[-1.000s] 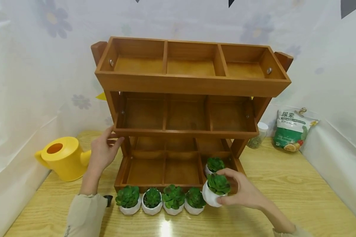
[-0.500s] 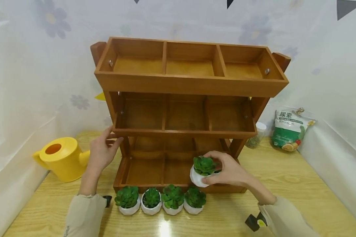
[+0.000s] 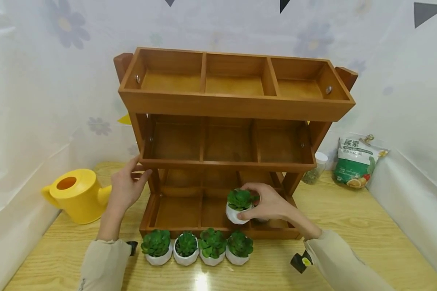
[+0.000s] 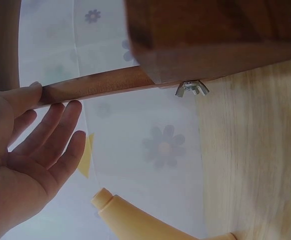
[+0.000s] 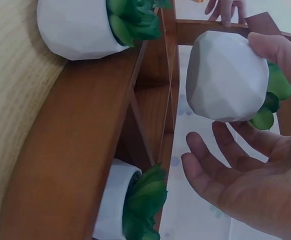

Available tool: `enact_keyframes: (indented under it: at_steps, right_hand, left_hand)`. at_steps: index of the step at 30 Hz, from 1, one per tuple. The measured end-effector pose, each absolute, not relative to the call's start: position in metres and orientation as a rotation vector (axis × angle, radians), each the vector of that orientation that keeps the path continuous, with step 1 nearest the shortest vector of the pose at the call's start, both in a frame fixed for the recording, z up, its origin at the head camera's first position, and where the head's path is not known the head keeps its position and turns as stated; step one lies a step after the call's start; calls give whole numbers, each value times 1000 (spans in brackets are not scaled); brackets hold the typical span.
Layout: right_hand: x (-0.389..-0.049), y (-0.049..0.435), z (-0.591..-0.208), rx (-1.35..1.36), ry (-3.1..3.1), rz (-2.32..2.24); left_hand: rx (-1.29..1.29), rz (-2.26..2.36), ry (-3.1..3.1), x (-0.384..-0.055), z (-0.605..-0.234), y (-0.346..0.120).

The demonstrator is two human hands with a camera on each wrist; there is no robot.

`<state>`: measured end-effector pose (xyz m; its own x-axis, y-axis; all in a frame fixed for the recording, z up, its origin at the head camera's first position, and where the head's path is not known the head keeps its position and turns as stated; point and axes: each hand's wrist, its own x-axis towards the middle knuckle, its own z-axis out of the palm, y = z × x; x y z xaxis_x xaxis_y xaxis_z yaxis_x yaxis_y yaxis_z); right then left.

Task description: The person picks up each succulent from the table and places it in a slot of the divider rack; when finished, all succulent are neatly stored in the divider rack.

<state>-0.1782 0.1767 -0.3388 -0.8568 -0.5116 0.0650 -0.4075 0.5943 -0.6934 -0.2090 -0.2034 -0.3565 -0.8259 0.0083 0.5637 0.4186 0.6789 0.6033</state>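
My right hand [image 3: 271,204] holds a potted succulent [image 3: 236,214] by its faceted white pot, over the bottom tier near the divider between its middle and right compartments. The right wrist view shows thumb and fingertips at opposite sides of the pot [image 5: 228,77]. Another potted succulent [image 5: 113,200] sits in the right compartment, mostly hidden behind my right hand in the head view. My left hand [image 3: 126,186] grips the left corner of the middle tier of a brown wooden plant shelf [image 3: 236,106], thumb and fingers on either side of its wooden edge [image 4: 100,83].
Several potted succulents [image 3: 158,246] line up on the table along the shelf's front. A yellow watering can [image 3: 81,202] stands left. Behind the shelf's right side are a lidded jar [image 3: 314,171] and a clipped green-and-white bag [image 3: 355,163]. A wing nut [image 4: 191,88] protrudes from the frame.
The right hand has carried the potted succulent left and back, from in front of the right compartment to over the bottom tier. The left hand stays at the shelf corner.
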Motion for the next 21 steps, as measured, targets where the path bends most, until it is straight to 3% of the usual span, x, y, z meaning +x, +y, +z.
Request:
enact_keyframes:
  at_steps: [21]
  right_hand:
    - [-209, 131, -344, -833, 2731, -806]
  left_hand:
    - [-314, -1033, -2365, -208, -357, -202]
